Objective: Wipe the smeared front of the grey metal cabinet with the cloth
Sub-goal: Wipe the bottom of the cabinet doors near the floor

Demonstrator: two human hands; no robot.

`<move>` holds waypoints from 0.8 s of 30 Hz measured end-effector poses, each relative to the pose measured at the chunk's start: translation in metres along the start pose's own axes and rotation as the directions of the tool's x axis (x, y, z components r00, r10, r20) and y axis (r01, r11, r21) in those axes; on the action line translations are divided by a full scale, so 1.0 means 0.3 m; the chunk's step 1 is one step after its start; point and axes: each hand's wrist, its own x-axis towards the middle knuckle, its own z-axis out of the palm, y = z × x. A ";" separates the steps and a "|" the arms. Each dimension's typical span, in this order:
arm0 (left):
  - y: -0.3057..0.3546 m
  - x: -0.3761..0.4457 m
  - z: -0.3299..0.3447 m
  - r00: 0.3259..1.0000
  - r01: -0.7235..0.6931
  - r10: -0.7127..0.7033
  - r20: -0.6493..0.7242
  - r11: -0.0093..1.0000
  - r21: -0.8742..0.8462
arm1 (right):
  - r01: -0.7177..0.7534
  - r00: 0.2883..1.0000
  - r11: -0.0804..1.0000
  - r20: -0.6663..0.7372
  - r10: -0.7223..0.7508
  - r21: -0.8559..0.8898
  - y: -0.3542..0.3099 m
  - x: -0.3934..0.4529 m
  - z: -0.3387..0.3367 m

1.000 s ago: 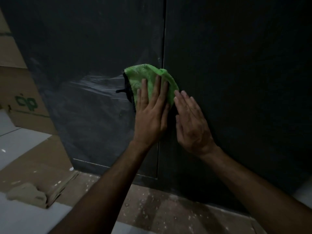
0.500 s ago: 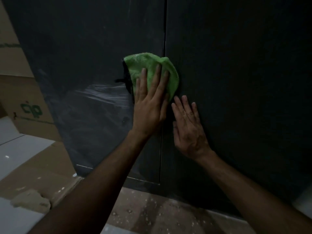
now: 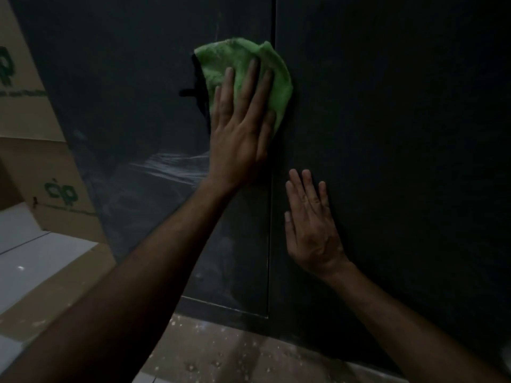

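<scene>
Green cloth (image 3: 243,67) pressed flat on the grey cabinet (image 3: 387,134) by the left hand (image 3: 237,139).
Right hand (image 3: 312,225) flat, empty; cardboard boxes (image 3: 55,172) left; smears (image 3: 171,167), seemingly, beside the wrist.

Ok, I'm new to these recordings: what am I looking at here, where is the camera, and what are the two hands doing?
There is no machine here: a person wears one wide-angle camera on the head, looking forward and down, so both arms reach in from below. In front stands a dark grey cabinet with a vertical seam between two doors. The left hand presses a green cloth flat against the left door, beside the seam, fingers straight. The right hand rests flat on the right door, lower down, holding nothing. Pale smears show on the left door below the cloth. Cardboard boxes with green print stand at the left. The floor is speckled.
</scene>
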 end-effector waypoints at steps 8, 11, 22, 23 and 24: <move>-0.003 -0.286 -0.012 0.976 0.174 -0.173 0.133 0.985 0.002 | -0.036 0.993 0.997 -0.108 0.042 0.062 -0.069 0.126 0.010; -0.109 -0.250 -0.047 0.942 -0.243 0.232 0.243 0.970 0.016 | -0.030 0.986 0.998 -0.161 0.038 0.054 -0.055 0.174 0.030; -0.148 -0.511 -0.029 0.890 -0.189 0.195 0.413 0.980 -0.055 | 0.047 0.987 0.977 -0.138 -0.077 -0.208 -0.001 0.168 0.079; -0.171 -0.529 -0.040 0.839 -0.313 0.313 0.444 0.947 -0.076 | 0.052 0.988 0.975 -0.134 -0.082 -0.216 0.001 0.165 0.083; -0.212 -0.520 -0.054 0.834 -0.349 0.340 0.435 0.935 -0.062 | 0.057 0.989 0.971 -0.123 -0.087 -0.231 0.004 0.162 0.084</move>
